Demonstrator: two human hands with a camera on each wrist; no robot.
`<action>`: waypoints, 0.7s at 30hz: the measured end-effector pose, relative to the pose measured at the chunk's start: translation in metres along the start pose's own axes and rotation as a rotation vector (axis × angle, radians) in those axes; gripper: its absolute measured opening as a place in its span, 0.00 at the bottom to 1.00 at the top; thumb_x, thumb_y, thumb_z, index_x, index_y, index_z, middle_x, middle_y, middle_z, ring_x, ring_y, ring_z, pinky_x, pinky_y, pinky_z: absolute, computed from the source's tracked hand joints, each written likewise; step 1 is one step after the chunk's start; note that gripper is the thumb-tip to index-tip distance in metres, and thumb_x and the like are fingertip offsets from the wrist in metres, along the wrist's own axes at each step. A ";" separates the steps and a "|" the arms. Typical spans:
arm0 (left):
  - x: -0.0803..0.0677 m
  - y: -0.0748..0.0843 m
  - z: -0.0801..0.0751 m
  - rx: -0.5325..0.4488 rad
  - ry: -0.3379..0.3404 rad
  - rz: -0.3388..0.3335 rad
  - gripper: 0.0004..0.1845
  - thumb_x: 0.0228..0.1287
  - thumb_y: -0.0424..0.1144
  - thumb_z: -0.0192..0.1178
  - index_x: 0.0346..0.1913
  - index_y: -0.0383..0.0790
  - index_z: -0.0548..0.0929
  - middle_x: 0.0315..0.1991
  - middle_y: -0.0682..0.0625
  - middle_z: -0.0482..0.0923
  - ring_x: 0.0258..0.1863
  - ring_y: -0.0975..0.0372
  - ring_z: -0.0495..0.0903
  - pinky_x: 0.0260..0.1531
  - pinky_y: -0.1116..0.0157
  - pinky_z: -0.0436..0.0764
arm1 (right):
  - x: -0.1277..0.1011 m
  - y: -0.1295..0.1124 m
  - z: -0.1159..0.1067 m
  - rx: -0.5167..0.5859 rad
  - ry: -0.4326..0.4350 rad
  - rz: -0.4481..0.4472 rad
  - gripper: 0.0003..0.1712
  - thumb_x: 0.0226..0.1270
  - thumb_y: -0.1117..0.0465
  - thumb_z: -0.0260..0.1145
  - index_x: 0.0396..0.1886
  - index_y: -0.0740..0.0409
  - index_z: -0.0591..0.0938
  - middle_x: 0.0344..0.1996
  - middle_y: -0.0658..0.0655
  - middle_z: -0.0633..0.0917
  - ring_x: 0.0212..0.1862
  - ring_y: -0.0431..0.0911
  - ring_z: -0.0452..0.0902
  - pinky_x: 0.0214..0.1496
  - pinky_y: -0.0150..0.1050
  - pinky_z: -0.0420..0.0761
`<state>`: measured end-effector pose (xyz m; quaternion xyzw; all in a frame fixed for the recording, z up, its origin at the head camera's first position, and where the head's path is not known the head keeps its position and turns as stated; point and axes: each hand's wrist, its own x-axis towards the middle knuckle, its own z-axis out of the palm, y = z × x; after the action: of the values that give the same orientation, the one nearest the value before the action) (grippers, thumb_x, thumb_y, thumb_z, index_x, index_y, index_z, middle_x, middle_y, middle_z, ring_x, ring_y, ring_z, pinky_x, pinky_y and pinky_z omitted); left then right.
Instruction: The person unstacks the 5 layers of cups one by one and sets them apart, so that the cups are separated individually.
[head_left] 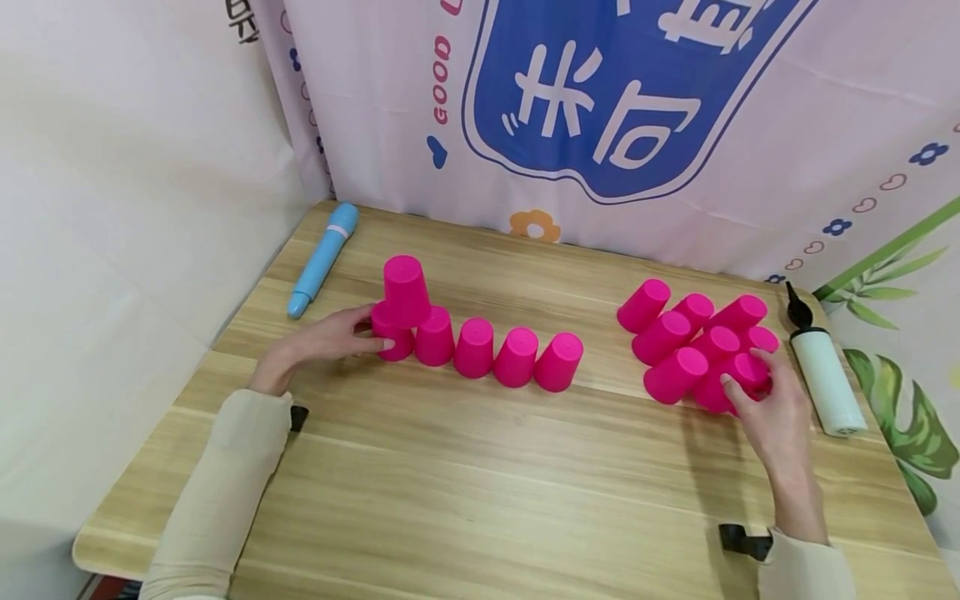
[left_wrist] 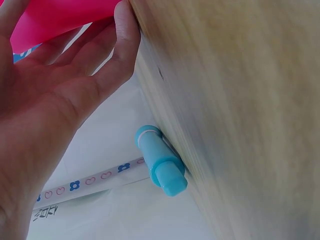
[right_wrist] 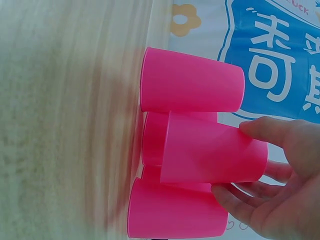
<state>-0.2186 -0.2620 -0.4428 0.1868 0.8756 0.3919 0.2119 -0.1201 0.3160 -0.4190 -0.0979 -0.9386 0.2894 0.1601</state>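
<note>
Several pink cups stand upside down in a row (head_left: 495, 354) left of the table's middle, and one more cup (head_left: 406, 290) sits on top at the row's left end. My left hand (head_left: 371, 333) lies flat on the table, its straight fingers touching the leftmost cup (head_left: 392, 337); the left wrist view shows that hand (left_wrist: 75, 75) open against the pink cup (left_wrist: 55, 17). At the right stands a cluster of upside-down pink cups (head_left: 686, 342). My right hand (head_left: 742, 379) grips one cup (right_wrist: 200, 150) at the cluster's near side, thumb and fingers round its closed end.
A blue pen-shaped tube (head_left: 322, 258) lies at the table's far left. A white hand pump with a black nozzle (head_left: 825, 375) lies at the right edge. A printed cloth backdrop (head_left: 600, 108) hangs behind the wooden table (head_left: 480, 483).
</note>
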 end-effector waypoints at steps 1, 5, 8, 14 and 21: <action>0.000 0.000 0.000 -0.001 0.000 -0.003 0.39 0.64 0.52 0.63 0.71 0.40 0.61 0.63 0.42 0.70 0.61 0.49 0.70 0.57 0.51 0.74 | 0.000 0.001 0.001 -0.003 -0.007 0.000 0.34 0.65 0.59 0.66 0.67 0.63 0.67 0.55 0.70 0.73 0.52 0.62 0.71 0.39 0.25 0.65; 0.001 -0.002 0.000 -0.004 0.000 -0.005 0.38 0.64 0.52 0.63 0.71 0.41 0.61 0.63 0.42 0.70 0.61 0.49 0.70 0.57 0.51 0.74 | 0.000 0.002 0.002 -0.013 -0.039 0.002 0.34 0.65 0.59 0.66 0.68 0.65 0.66 0.56 0.71 0.72 0.53 0.63 0.69 0.38 0.26 0.67; 0.001 -0.002 0.000 0.000 0.002 0.007 0.38 0.64 0.52 0.62 0.71 0.39 0.61 0.63 0.41 0.70 0.61 0.48 0.70 0.57 0.50 0.74 | 0.000 0.003 0.003 -0.012 -0.049 0.004 0.34 0.65 0.59 0.66 0.68 0.66 0.66 0.57 0.71 0.71 0.54 0.63 0.69 0.40 0.26 0.68; 0.000 -0.001 0.000 -0.001 0.004 0.005 0.38 0.64 0.51 0.62 0.71 0.39 0.61 0.63 0.41 0.70 0.61 0.48 0.70 0.58 0.50 0.73 | 0.000 0.005 0.003 -0.015 -0.059 -0.004 0.34 0.65 0.59 0.66 0.67 0.67 0.66 0.57 0.71 0.72 0.54 0.65 0.69 0.42 0.29 0.73; -0.001 0.000 -0.001 -0.001 0.002 -0.002 0.38 0.64 0.52 0.62 0.71 0.40 0.61 0.64 0.41 0.69 0.61 0.48 0.69 0.58 0.50 0.73 | -0.002 0.007 0.005 -0.006 -0.087 0.017 0.35 0.66 0.59 0.66 0.68 0.67 0.65 0.59 0.71 0.70 0.55 0.65 0.68 0.50 0.59 0.77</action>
<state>-0.2182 -0.2626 -0.4422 0.1854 0.8759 0.3922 0.2112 -0.1192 0.3180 -0.4276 -0.0937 -0.9448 0.2918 0.1162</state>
